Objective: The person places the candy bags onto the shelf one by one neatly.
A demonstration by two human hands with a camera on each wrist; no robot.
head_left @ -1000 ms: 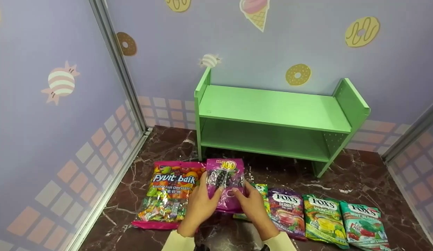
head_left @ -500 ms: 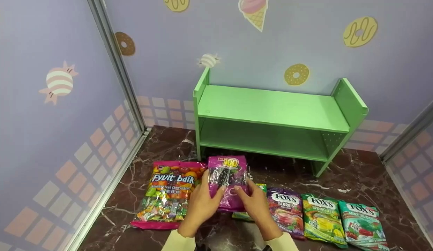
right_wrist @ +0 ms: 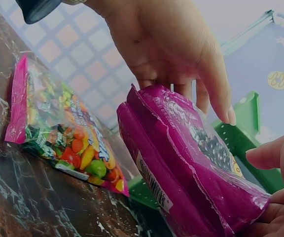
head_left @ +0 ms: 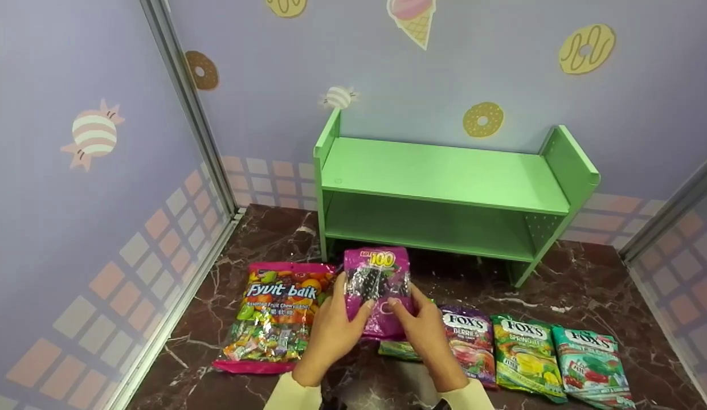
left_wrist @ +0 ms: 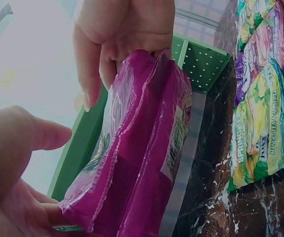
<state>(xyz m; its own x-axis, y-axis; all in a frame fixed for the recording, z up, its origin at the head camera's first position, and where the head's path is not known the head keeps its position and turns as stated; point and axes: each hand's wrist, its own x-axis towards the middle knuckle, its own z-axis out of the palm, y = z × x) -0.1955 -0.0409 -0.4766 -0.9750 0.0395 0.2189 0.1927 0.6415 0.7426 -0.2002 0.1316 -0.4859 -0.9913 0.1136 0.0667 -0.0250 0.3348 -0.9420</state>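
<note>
Both hands hold a purple candy bag [head_left: 379, 287] marked LOT 100, raised in front of the green shelf. My left hand [head_left: 335, 336] grips its left side and my right hand [head_left: 426, 333] its right side, thumbs on the printed front. Fingers behind the bag are mostly hidden in the head view. In the left wrist view, the purple bag [left_wrist: 137, 148] shows its sealed bottom edge between the two hands. A barcode is visible on the purple bag [right_wrist: 181, 158] in the right wrist view. To the left lies a large Fyvit baik candy bag [head_left: 279, 313], close to my left hand.
A two-tier green shelf [head_left: 444, 173] stands against the purple wall. Right of my hands, Fox's bags lie in a row: purple berries [head_left: 471, 350], yellow-green [head_left: 527, 359] and teal [head_left: 595, 364]. Another green-yellow bag [head_left: 397, 350] is partly covered. The floor [head_left: 205, 341] is dark marble.
Both hands have moved the purple candy bag slightly up and to the right, toward the shelf. The grip looks the same, and the other bags have stayed in place.
</note>
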